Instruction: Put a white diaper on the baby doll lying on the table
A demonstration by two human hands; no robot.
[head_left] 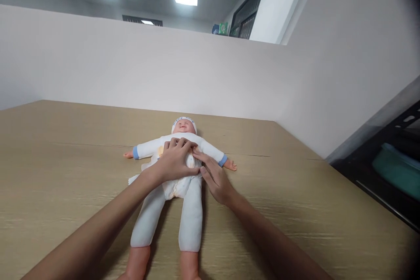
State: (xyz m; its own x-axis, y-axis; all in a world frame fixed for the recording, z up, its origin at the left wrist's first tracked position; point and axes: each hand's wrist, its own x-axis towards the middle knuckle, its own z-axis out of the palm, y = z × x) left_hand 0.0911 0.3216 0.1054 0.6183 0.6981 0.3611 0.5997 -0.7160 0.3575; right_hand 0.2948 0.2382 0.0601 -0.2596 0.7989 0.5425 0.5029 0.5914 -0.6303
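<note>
A baby doll in a white outfit with blue cuffs lies on its back, its feet towards me. A white disposable diaper is around its hips. My left hand rests across the front of the diaper and the belly, fingers curved and thumb spread away from them. At the diaper's right side, my right hand touches it with outstretched fingertips, the thumb a little apart. The waist is partly hidden under both hands. A loose white flap of the diaper sticks out at the left.
The doll lies on a wide wood-look table. Behind the table stands a pale partition wall. A black rack with a teal container is at the right edge. A green packet shows above the partition.
</note>
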